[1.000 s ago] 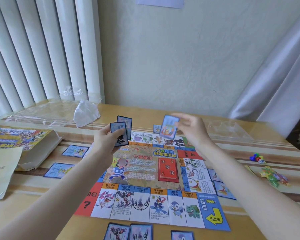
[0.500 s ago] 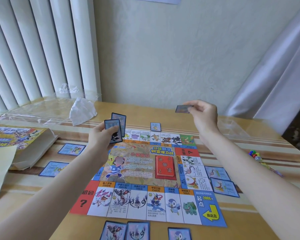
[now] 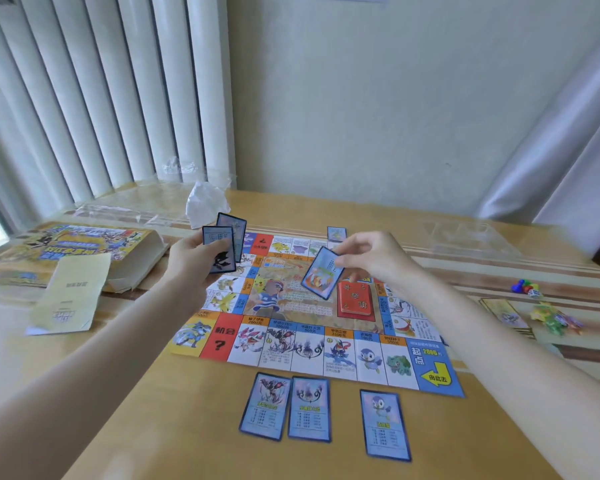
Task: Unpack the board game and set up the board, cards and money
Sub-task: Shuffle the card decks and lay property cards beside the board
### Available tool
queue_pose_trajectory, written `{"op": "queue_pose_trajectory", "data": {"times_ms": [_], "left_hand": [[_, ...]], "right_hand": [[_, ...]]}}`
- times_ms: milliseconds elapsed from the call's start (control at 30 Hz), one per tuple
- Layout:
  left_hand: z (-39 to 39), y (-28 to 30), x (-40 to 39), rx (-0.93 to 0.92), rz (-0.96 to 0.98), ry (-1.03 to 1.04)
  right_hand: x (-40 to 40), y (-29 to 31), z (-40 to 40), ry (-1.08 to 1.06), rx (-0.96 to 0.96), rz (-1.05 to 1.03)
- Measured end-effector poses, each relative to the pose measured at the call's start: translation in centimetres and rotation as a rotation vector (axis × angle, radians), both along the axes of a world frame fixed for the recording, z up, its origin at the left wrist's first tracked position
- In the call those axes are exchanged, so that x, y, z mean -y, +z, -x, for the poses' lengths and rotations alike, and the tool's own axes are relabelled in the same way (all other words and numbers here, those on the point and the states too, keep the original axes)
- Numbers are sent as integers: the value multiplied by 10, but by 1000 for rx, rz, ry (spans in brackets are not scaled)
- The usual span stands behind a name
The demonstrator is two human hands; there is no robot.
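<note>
The colourful game board (image 3: 312, 351) lies flat on the wooden table. My left hand (image 3: 191, 265) grips a small fan of blue-bordered cards (image 3: 224, 245) above the board's left side. My right hand (image 3: 371, 258) pinches a single blue card (image 3: 321, 277) by its top corner, hanging tilted over the board's middle. A red card stack (image 3: 355, 299) sits on the board's centre. Three blue cards (image 3: 309, 408) lie face up along the board's near edge, and one more card (image 3: 336, 233) lies at its far edge.
The open game box (image 3: 84, 244) and a cream leaflet (image 3: 70, 296) lie at the left. Clear plastic wrap (image 3: 146, 206) and a white bag (image 3: 205, 202) sit at the back. A clear tray (image 3: 465, 237), coloured pawns with a die (image 3: 525, 287), plastic pieces (image 3: 555, 318) and paper money (image 3: 503, 313) lie at the right.
My right hand has come back from the board's far edge toward the middle and holds a card tilted face up. The view has shifted left and down. The left hand's cards stay put.
</note>
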State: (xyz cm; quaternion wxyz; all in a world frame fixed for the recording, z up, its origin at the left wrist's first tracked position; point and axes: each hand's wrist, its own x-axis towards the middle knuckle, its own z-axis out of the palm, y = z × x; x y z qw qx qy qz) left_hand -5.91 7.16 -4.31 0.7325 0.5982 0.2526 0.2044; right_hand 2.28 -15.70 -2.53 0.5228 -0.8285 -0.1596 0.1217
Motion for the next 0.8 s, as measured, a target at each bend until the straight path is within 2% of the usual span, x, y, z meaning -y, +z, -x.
{"op": "queue_pose_trajectory", "data": {"times_ms": [333,600,800], "left_hand": [[34,14,-11,46,-5,25],[47,29,-15,90,-78,-23],[52,29,-20,92,-83,-132]], "right_hand": [[-21,18,34,141,117,98],[-47,43,42,172,194,-1],[-59,37,46,192,158,-51]]}}
